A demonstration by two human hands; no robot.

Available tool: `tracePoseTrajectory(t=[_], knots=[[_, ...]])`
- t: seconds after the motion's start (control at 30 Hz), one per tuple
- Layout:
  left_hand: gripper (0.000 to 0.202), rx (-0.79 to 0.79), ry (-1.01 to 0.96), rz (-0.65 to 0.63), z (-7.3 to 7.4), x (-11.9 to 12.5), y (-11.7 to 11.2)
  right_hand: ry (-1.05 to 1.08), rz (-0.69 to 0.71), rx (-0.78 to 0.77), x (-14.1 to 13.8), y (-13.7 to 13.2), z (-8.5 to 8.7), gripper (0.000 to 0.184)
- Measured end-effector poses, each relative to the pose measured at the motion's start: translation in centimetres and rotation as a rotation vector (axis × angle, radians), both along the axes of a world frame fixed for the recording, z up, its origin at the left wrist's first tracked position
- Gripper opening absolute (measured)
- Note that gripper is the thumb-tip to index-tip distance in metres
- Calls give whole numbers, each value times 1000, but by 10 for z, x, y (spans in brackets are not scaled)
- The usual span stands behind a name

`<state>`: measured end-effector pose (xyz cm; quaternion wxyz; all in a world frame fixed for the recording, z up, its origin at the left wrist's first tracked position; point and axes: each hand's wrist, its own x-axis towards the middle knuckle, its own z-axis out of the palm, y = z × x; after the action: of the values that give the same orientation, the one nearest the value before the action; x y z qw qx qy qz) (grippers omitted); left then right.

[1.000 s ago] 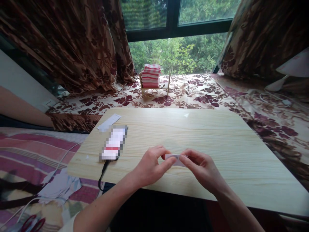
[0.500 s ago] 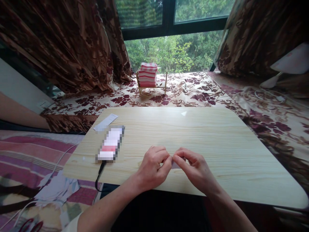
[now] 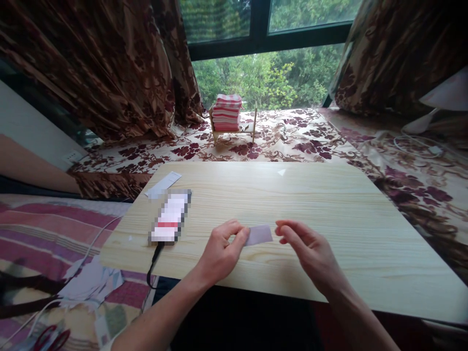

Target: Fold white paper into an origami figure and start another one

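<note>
My left hand (image 3: 224, 249) is closed, pinching the left edge of a small greyish-purple rectangular piece (image 3: 260, 235), thin like paper or film. The piece lies out flat to the right of the fingertips, just above or on the pale wooden table (image 3: 321, 200); which of the two I cannot tell. A short gap separates its right end from my right hand (image 3: 310, 248). That hand has loosely curled fingers, slightly apart, and nothing shows between them.
A phone (image 3: 171, 217), its screen blurred, lies on the left with a black cable (image 3: 150, 268). Behind it is a white paper strip (image 3: 163, 184). A small white triangle (image 3: 281, 172) is near the far edge. Folded pink cloths (image 3: 226, 113) sit on a small stand. Red-handled scissors (image 3: 51, 337) lie lower left.
My hands have come apart from fingertips touching. The right hand has let go and moved right, and the greyish-purple piece, mostly hidden before, now shows flat in my left hand.
</note>
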<state>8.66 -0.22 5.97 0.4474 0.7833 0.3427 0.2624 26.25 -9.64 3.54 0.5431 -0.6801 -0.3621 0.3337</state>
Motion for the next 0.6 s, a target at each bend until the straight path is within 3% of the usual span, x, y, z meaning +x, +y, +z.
tracePoseTrajectory(t=[0.1,0.17,0.33,0.47,0.6], knots=[[31,-4,-5,-64,1,9,-7,47,162,-3,-21,8,4,31],[29,1,-13,-44,0,7,-4,40,186,12,-22,9,2,30],[22,-146,-37,267,-6,-9,12,80,-63,29,-6,2,-2,29],[27,-306,-84,60,-9,1,2,76,48,-8,-12,3,1,31],[29,-446,-141,103,-14,15,-11,49,138,-32,-20,-1,0,32]])
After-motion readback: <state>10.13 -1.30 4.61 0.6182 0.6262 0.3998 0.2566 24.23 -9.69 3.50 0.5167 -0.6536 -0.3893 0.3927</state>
